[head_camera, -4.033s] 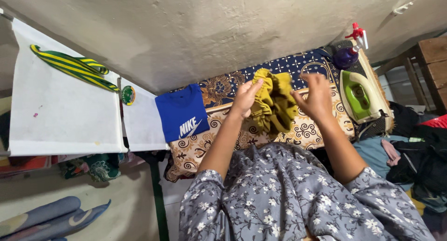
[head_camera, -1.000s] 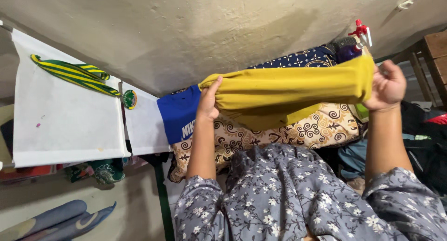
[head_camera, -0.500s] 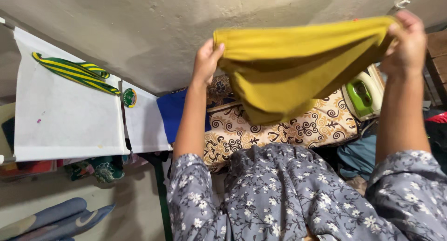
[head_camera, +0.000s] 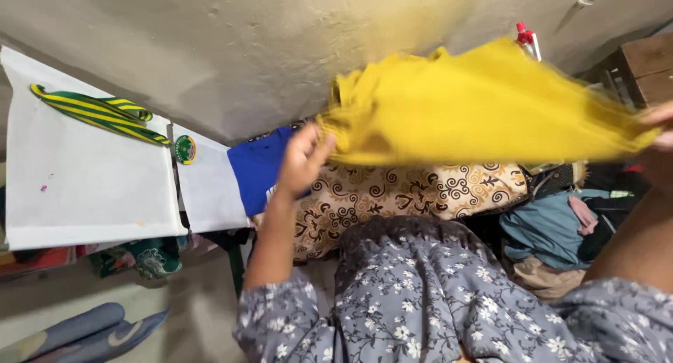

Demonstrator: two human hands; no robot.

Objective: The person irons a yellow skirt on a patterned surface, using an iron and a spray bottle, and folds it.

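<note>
A mustard-yellow garment (head_camera: 477, 107) is spread wide in the air over the patterned ironing surface (head_camera: 413, 191), blurred with motion. My left hand (head_camera: 303, 156) grips its left edge near the blue folded shirt (head_camera: 256, 168). My right hand (head_camera: 659, 125) holds the right end at the frame's right edge, only partly in view. The cloth hides most of the surface behind it, and the iron is out of sight.
A red-topped spray bottle (head_camera: 527, 39) peeks above the cloth at the back right. A white board (head_camera: 84, 188) with a green-and-yellow striped strap (head_camera: 98, 111) lies on the left. Piled clothes (head_camera: 554, 230) sit at the right, a wooden bench (head_camera: 645, 65) beyond.
The yellow garment, held high half a second ago, has swung down and forward and spread out flat. Both hands have dropped lower, the right one moving out toward the frame edge.
</note>
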